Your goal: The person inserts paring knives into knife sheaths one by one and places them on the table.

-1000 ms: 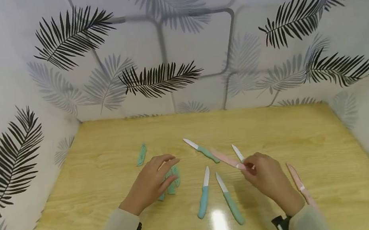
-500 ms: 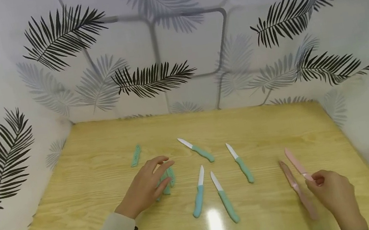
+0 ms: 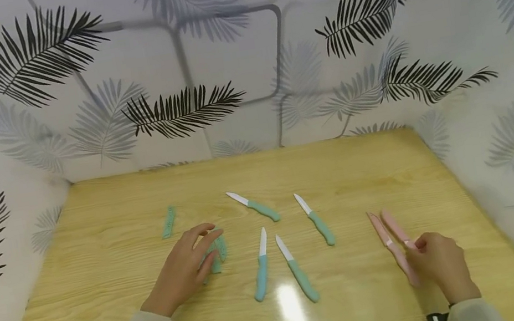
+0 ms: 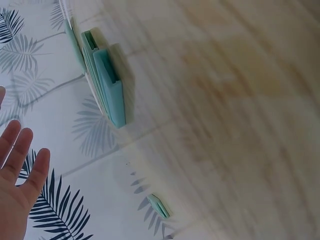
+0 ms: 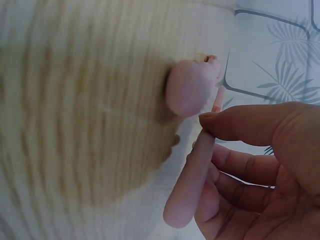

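Observation:
On the right side of the table my right hand (image 3: 439,260) pinches a pink knife (image 5: 187,185) by its handle, between thumb and fingers. Its blade end is covered by a pink sheath (image 3: 394,224). Close beside it, on the left, lies a second pink knife (image 3: 401,261), sheathed as well. My left hand (image 3: 180,268) hovers with loosely bent, spread fingers over several green sheaths (image 3: 221,247), partly hiding them. In the left wrist view those sheaths (image 4: 102,75) stand apart from the left hand's fingers (image 4: 37,175).
Between the hands lie a blue-handled knife (image 3: 261,277) and three green-handled knives: one at the back (image 3: 263,211), one to the right (image 3: 321,228), one in front (image 3: 303,279); their white blades are bare. A lone green sheath (image 3: 168,223) lies back left. Leaf-patterned cloth walls surround the wooden table (image 3: 108,206).
My right hand has carried the sheathed pink knife from the middle to the right, beside the other pink knife. The left hand keeps its place over the sheaths; the head view has shifted right.

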{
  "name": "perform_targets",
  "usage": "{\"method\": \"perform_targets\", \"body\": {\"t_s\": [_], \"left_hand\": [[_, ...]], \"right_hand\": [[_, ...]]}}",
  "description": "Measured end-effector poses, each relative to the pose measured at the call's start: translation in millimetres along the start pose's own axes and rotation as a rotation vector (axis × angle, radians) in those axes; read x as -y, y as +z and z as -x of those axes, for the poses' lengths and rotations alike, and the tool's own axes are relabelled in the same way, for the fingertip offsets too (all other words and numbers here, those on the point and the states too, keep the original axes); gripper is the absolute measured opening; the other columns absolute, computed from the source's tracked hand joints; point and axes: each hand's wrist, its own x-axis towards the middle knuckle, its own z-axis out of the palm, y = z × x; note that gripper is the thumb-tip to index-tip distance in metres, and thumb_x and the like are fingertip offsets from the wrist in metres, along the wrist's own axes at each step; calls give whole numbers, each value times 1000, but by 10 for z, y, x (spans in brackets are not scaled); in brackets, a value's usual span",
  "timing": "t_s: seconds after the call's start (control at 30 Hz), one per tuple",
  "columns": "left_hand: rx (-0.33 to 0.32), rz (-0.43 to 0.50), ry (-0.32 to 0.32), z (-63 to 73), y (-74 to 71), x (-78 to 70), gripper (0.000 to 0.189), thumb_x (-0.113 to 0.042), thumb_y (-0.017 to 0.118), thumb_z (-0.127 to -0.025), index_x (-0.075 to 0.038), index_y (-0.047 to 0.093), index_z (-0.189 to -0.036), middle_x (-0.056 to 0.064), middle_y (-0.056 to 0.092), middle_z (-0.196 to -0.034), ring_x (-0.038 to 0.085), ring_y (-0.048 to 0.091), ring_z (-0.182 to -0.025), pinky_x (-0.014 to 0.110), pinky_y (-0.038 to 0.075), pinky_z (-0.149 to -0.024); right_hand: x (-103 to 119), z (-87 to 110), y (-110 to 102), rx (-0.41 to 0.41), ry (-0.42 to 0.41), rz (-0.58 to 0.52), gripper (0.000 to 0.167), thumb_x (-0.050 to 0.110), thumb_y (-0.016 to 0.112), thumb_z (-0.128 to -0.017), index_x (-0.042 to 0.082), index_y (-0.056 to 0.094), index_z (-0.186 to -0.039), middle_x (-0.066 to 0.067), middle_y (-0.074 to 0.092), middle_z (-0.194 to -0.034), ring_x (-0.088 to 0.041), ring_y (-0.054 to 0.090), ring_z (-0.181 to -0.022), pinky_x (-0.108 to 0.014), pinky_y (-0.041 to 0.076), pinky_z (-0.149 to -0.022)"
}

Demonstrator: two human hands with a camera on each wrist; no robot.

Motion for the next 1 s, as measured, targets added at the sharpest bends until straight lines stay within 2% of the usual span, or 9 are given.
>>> {"method": "perform_targets", "body": {"t_s": [0.23, 0.37, 0.67, 0.77, 1.0], "left_hand": [[12, -6, 1, 8, -40, -2, 56, -6, 75, -81, -6, 54, -133, 15, 51, -131, 29, 54, -112, 42, 50, -87], [-3, -8, 17, 5, -26, -24, 53, -7, 76, -81, -6, 55, -131, 16, 52, -130, 30, 55, -109, 43, 51, -82], [-11, 8, 7, 34, -7, -23, 51, -8, 76, -82, -7, 57, -129, 20, 46, -136, 34, 52, -115, 48, 49, -88], [-11, 15, 9, 49, -10, -10, 49, -8, 75, -83, -7, 57, -129, 20, 47, -135, 34, 51, -115, 48, 49, -88], [12, 15, -2, 103, -14, 59, 42, -9, 74, -84, -8, 60, -124, 20, 48, -135, 34, 52, -116, 48, 49, -89]], "right_hand": [[37, -74, 46, -21, -21, 48, 28, 15, 62, -85, -13, 64, -91, -21, 67, -80, -26, 60, -64, -43, 52, -57], [79, -93, 25, -11, -43, 67, 28, 13, 61, -85, -14, 64, -91, -25, 67, -82, -27, 62, -65, -43, 53, -58], [118, -100, -9, 54, 5, 74, 30, 13, 60, -88, -16, 63, -95, -27, 66, -84, -25, 60, -63, -37, 53, -52], [129, -95, -20, 69, 24, 81, 32, 15, 60, -89, -16, 62, -97, -29, 66, -89, -28, 61, -66, -39, 53, -54], [188, -109, -41, 96, 32, 88, 38, 21, 59, -90, -15, 62, -102, -33, 64, -99, -44, 64, -79, -49, 54, -62]]}}
